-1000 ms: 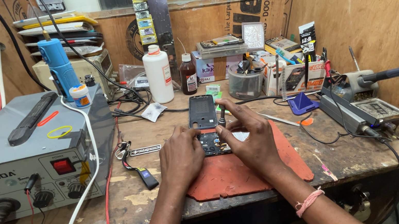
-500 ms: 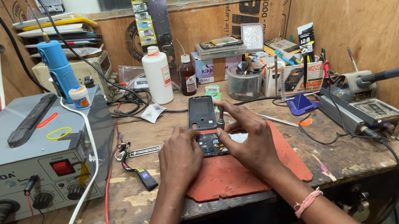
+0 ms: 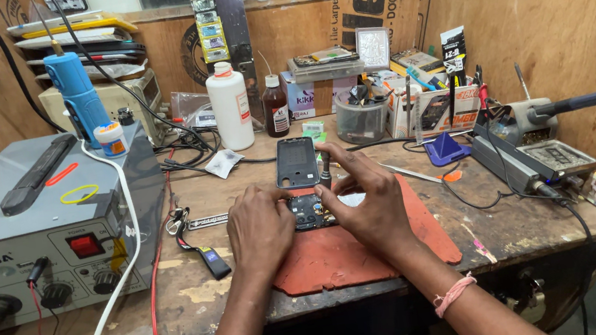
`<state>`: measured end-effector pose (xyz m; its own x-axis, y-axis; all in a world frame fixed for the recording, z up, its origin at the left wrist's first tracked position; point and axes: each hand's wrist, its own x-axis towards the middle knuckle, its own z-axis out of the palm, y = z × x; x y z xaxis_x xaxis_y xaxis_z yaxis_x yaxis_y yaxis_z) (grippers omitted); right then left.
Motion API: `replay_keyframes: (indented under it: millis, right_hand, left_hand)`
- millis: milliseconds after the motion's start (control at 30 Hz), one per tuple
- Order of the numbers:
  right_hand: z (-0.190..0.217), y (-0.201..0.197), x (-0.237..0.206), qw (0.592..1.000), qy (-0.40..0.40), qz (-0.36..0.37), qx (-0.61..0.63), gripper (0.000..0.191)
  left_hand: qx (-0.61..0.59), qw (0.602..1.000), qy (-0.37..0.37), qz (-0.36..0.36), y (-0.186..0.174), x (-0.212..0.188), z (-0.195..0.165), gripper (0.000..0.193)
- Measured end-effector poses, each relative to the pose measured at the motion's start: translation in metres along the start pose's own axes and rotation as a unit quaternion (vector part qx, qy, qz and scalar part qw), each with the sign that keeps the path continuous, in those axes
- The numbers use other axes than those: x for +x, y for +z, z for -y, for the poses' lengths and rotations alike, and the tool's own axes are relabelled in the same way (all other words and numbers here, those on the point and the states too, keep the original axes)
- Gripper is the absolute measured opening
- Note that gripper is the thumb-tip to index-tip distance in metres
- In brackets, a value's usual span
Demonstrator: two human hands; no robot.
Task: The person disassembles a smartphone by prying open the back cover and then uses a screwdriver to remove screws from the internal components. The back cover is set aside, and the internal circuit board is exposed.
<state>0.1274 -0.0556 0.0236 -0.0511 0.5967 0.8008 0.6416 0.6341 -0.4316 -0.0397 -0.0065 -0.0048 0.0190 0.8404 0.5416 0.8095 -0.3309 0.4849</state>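
Observation:
An opened phone (image 3: pixel 310 209) with its dark circuit board exposed lies on a red-brown work mat (image 3: pixel 371 246) at the middle of the wooden bench. My left hand (image 3: pixel 261 225) rests on the phone's left side and holds it down. My right hand (image 3: pixel 367 198) grips a small dark screwdriver (image 3: pixel 325 171), held upright with its tip on the phone's upper right part. A dark blue phone back cover (image 3: pixel 296 161) lies flat just beyond the phone.
A grey hot-air rework station (image 3: pixel 34 228) fills the left, with a blue handpiece (image 3: pixel 75 90) behind it. A white bottle (image 3: pixel 230 107), a brown bottle (image 3: pixel 275 108), a tool cup (image 3: pixel 361 116) and boxes stand at the back. A soldering stand (image 3: pixel 536 149) sits right.
My right hand's fingers have shifted slightly around the screwdriver. The left hand and the phone stay in place.

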Motion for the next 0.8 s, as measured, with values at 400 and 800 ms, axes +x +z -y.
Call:
replay_keyframes:
  millis: [400, 800]
  right_hand:
    - [0.001, 0.0, -0.001, 1.0, 0.011, 0.001, 0.026, 0.059]
    - [-0.006, 0.001, -0.001, 0.998, 0.022, -0.017, 0.062, 0.052]
  left_hand:
    - [0.036, 0.99, -0.122, -0.061, -0.013, -0.008, -0.012, 0.031]
    - [-0.009, 0.997, -0.074, -0.007, -0.007, -0.003, -0.003, 0.023]
